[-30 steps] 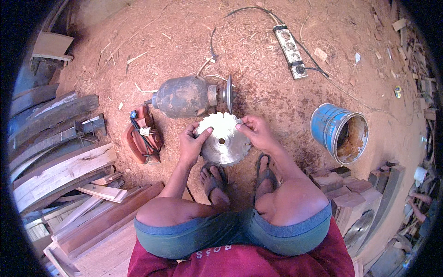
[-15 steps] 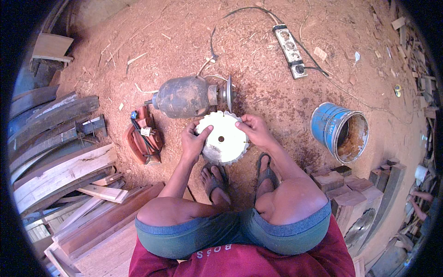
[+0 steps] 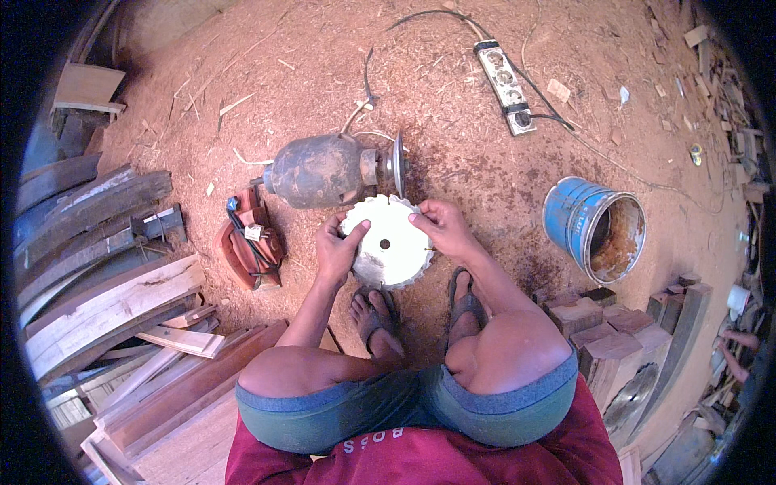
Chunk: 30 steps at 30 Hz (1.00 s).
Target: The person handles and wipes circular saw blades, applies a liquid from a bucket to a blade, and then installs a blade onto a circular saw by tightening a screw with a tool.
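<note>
Between my two hands is a round, toothed saw blade, pale and shiny, with a small hole at its centre. My left hand pinches its left rim, thumb on the upper face. On the opposite side my right hand grips the upper right rim, also with the thumb on top; the fingers beneath are partly hidden. Just beyond the blade a rusty grey electric motor lies on the ground, a thin grinding disc standing upright on its shaft. The blade's far edge appears close to that disc; whether they touch I cannot tell.
A red power tool with its cord lies left of my hands. To the right is a blue metal bucket, tilted open. Farther off sits a power strip with cables. Planks lie left; wooden blocks and another saw blade are right.
Both hands keep the same grip on the saw blade. The whole view has shifted very slightly; nothing was taken up or let go.
</note>
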Tool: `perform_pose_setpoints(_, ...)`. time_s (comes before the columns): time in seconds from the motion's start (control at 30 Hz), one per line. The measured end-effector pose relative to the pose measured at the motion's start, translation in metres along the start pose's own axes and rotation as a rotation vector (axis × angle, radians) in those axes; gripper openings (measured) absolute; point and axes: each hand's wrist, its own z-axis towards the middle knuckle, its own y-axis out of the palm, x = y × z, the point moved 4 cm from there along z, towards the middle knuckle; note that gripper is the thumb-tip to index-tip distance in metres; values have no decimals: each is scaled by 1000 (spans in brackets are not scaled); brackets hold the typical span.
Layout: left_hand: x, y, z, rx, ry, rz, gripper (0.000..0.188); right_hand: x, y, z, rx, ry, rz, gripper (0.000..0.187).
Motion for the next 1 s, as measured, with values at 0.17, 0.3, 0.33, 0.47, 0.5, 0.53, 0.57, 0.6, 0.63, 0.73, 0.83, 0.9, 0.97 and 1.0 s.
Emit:
perform_pose_setpoints(0.17, 1, 0, 0, -24, -32, 23, 28, 0, 0, 0, 1, -9, 20, 16)
perform_pose_setpoints(0.3, 1, 1, -1, -17, -26, -3, 28, -2, 0, 0, 6, -13, -5, 16)
perform_pose_setpoints(0.33, 0, 0, -1, -2, -27, 4, 28, -2, 1, 0, -2, -18, -4, 15)
perform_pose_setpoints(0.47, -4, -1, 1, -5, -40, 11, 28, 1, 1, 1, 2, -24, -8, 15)
perform_pose_setpoints(0.5, -3, -1, 1, -9, -32, 10, 28, 1, 0, 1, 3, -25, -8, 15)
perform_pose_setpoints(0.53, -3, 0, 1, -12, -23, 10, 28, 2, 0, 1, -2, -26, -4, 15)
perform_pose_setpoints(0.57, -2, 0, 1, -13, -23, 10, 28, 2, 0, 1, -6, -28, 1, 15)
perform_pose_setpoints(0.6, -2, 0, 1, -12, -20, 3, 28, 2, 0, 1, -5, -28, 1, 15)
perform_pose_setpoints(0.63, -1, 0, 1, -11, -17, -5, 28, 2, 1, 1, -14, -27, 14, 14)
perform_pose_setpoints(0.73, -3, -1, 2, -14, -10, 41, 27, 1, 1, 1, -20, -27, 24, 13)
perform_pose_setpoints(0.83, -2, 1, 2, -3, -6, 20, 33, 4, 0, 1, -9, -30, 22, 13)
perform_pose_setpoints(0.9, -2, -3, 1, -6, -9, 1, 32, -2, 2, 0, -8, -33, 25, 14)
perform_pose_setpoints(0.97, 1, -9, 1, -9, -12, -19, 31, -13, 0, -6, -83, -33, 13, 20)
perform_pose_setpoints(1.0, 11, -10, 1, -93, 42, 31, 31, -23, 0, -12, -77, 25, 43, 20)
